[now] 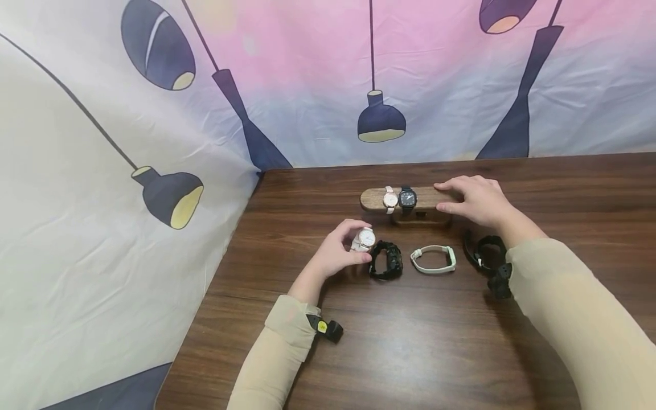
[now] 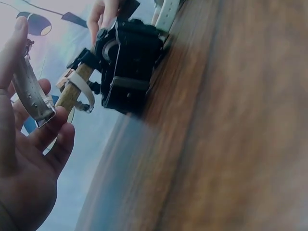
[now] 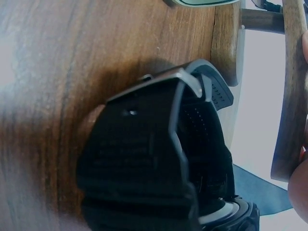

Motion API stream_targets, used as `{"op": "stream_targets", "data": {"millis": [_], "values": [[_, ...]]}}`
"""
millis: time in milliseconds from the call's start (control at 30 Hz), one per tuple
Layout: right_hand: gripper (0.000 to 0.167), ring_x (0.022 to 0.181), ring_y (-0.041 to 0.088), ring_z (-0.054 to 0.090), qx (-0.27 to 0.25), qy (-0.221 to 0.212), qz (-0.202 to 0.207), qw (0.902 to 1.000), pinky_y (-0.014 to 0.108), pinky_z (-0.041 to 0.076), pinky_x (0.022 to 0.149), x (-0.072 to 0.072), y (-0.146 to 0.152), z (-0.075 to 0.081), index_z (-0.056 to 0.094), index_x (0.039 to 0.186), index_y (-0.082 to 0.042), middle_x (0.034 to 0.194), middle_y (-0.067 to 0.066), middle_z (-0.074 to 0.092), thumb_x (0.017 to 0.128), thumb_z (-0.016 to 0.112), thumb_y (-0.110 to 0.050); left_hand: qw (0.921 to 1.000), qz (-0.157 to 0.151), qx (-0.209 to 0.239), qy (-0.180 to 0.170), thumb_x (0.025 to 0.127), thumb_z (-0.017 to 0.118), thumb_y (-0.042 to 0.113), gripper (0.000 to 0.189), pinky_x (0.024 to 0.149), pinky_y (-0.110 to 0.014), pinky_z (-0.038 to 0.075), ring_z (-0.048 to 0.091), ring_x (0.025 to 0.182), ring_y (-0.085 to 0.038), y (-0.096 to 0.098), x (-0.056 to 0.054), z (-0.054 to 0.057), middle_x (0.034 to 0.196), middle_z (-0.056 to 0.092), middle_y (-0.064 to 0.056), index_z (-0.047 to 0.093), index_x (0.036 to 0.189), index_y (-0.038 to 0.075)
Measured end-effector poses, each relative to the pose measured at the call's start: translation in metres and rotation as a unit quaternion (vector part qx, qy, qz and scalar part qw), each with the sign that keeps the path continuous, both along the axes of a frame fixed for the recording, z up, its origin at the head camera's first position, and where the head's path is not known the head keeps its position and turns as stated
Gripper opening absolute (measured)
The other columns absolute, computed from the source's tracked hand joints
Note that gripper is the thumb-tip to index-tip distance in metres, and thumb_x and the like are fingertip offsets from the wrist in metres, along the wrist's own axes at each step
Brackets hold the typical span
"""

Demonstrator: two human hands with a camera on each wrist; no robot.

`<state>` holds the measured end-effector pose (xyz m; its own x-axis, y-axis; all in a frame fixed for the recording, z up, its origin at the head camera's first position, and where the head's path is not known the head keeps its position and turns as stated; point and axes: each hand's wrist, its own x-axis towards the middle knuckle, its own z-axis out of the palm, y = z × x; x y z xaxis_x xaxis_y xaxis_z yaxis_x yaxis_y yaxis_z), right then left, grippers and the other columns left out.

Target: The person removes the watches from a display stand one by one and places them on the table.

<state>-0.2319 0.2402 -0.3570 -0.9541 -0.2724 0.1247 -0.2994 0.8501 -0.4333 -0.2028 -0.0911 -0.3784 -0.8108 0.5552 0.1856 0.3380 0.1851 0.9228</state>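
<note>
My left hand (image 1: 332,251) holds a white-strapped wristwatch (image 1: 366,238) between thumb and fingers, above the table; in the left wrist view its strap (image 2: 32,94) hangs with the buckle low. At the back, a wooden watch stand (image 1: 429,197) carries a pale pink watch (image 1: 390,200) and a black square-faced watch (image 1: 407,198) near its left end. The stand's right end is gripped by my right hand (image 1: 476,200), thumb in front and fingers behind. Just right of the left hand stands a chunky black watch (image 1: 394,261).
On the table (image 1: 400,341), a mint-green watch (image 1: 451,259) stands in the middle. Another black watch (image 1: 480,256) is beneath the right forearm, large in the right wrist view. A printed cloth (image 1: 318,114) hangs behind the table.
</note>
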Motion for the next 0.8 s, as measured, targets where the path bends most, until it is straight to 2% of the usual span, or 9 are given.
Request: {"op": "stream_targets", "data": {"millis": [133, 233, 367, 500, 633, 800], "values": [[0.058, 0.119, 0.041, 0.038, 0.004, -0.002, -0.004, 1.0, 0.061, 0.019, 0.094, 0.001, 0.001, 0.0, 0.055, 0.132, -0.014, 0.134, 0.017, 0.048, 0.087, 0.061, -0.049, 0.9985, -0.037, 0.017, 0.036, 0.069, 0.078, -0.005, 0.056, 0.078, -0.031, 0.047, 0.052, 0.092, -0.02, 0.003, -0.004, -0.02, 0.119, 0.045, -0.014, 0.053, 0.119, -0.004], [0.059, 0.119, 0.04, 0.038, 0.002, -0.002, -0.003, 1.0, 0.06, 0.019, 0.094, 0.002, 0.001, -0.001, 0.054, 0.132, -0.014, 0.135, 0.017, 0.048, 0.086, 0.061, -0.05, 0.9971, -0.039, 0.007, 0.064, 0.068, 0.08, 0.0, 0.056, 0.079, -0.031, 0.045, 0.052, 0.092, -0.02, 0.003, -0.005, -0.031, 0.122, 0.041, -0.011, 0.055, 0.118, 0.0], [0.06, 0.119, 0.04, 0.037, -0.003, -0.003, -0.004, 1.0, 0.06, 0.018, 0.095, 0.001, 0.001, -0.003, 0.053, 0.134, -0.015, 0.136, 0.017, 0.047, 0.087, 0.06, -0.051, 0.9966, -0.027, -0.025, 0.074, 0.069, 0.081, 0.005, 0.055, 0.079, -0.03, 0.041, 0.047, 0.092, -0.016, 0.002, -0.001, -0.035, 0.12, 0.038, -0.005, 0.059, 0.119, 0.008], [0.059, 0.119, 0.04, 0.037, -0.003, -0.004, -0.004, 1.0, 0.06, 0.018, 0.095, 0.001, 0.0, -0.003, 0.053, 0.134, -0.015, 0.136, 0.017, 0.046, 0.087, 0.06, -0.051, 0.9959, -0.034, -0.034, 0.076, 0.068, 0.081, 0.006, 0.055, 0.079, -0.029, 0.042, 0.049, 0.09, -0.015, 0.002, 0.001, -0.035, 0.114, 0.044, -0.004, 0.059, 0.118, 0.009], [0.059, 0.118, 0.04, 0.038, 0.001, 0.001, -0.001, 1.0, 0.06, 0.019, 0.095, 0.001, -0.002, -0.001, 0.054, 0.133, -0.014, 0.135, 0.017, 0.047, 0.087, 0.06, -0.05, 0.9945, -0.046, -0.031, 0.088, 0.067, 0.082, 0.006, 0.054, 0.074, -0.028, 0.044, 0.052, 0.084, -0.015, 0.002, 0.001, -0.034, 0.103, 0.052, -0.004, 0.059, 0.116, 0.009], [0.059, 0.118, 0.04, 0.038, 0.005, 0.004, -0.003, 1.0, 0.06, 0.019, 0.094, 0.002, -0.003, 0.001, 0.054, 0.133, -0.014, 0.135, 0.017, 0.047, 0.087, 0.06, -0.05, 0.9905, -0.075, -0.054, 0.102, 0.064, 0.084, 0.009, 0.053, 0.071, -0.026, 0.045, 0.052, 0.082, -0.011, 0.003, 0.007, -0.03, 0.098, 0.057, -0.001, 0.06, 0.111, 0.008]]}}
